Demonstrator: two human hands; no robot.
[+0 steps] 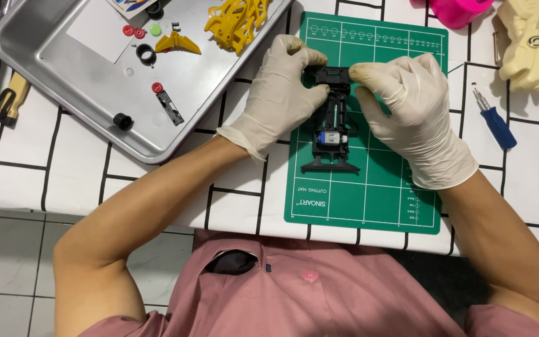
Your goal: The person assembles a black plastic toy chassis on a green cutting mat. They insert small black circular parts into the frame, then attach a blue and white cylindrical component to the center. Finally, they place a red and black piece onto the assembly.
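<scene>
Black toy-car chassis point(331, 122) is lying on the green cutting mat point(369, 187), long axis running away from the body. Left hand point(282, 93) and right hand point(410, 109) are both pinching its far end, fingers clamped on it from either side.

Both gloved hands grip the far end of a black toy-car chassis point(332, 125) lying on a green cutting mat point(369, 193) — left hand point(282, 87) on its left side, right hand point(413, 106) on its right. A small motor sits mid-chassis, between the wrists. Left of the left hand, a metal tray point(82, 118) holds a yellow plastic frame point(238, 22) and small parts. Right of the right hand — a blue screwdriver point(494, 122).
</scene>
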